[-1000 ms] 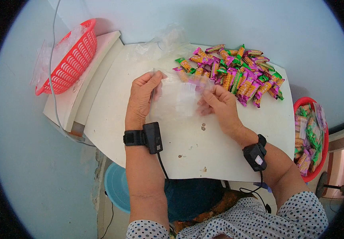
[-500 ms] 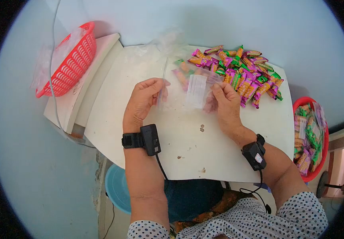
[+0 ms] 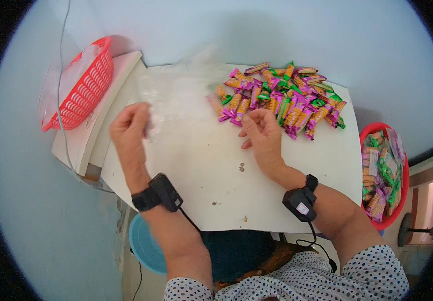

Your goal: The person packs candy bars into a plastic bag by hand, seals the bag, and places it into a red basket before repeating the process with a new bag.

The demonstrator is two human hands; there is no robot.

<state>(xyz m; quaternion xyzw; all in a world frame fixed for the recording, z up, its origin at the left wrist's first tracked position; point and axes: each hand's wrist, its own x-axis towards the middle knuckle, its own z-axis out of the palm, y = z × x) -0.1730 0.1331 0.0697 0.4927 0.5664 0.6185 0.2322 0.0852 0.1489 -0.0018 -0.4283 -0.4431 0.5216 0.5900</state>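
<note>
Working at a white tabletop (image 3: pixel 201 190) set against a pale blue wall, with a blue tub (image 3: pixel 143 243) showing below the near edge.

Gripping a clear plastic bag (image 3: pixel 171 98) with the left hand (image 3: pixel 130 128), fingers closed against the thumb on the bag's near-left edge, as far as the motion blur allows. Keeping the bag over the far-left part of the tabletop, just beside the candy pile (image 3: pixel 286 95). Finding no candy visible inside it; judging it empty.

Reaching with the right hand (image 3: pixel 261 135), fingers loosely spread and slightly curled, fingertips touching the near-left fringe of the candy pile. Holding nothing in this hand.

Judging progress:
- Done: storing filled packs (image 3: pixel 382 170) in the red bowl (image 3: pixel 377 124) at the right, off the tabletop edge, already piled to near the rim.
- In hand: starting one more bag, with loading not yet begun.
- Left: clearing a large heap of purple, green and orange wrapped candies at the far right of the tabletop; drawing on further clear bags from the red basket (image 3: pixel 83 80) on the raised board at the left.

Estimating the work as well under way, with many bags remaining.
</note>
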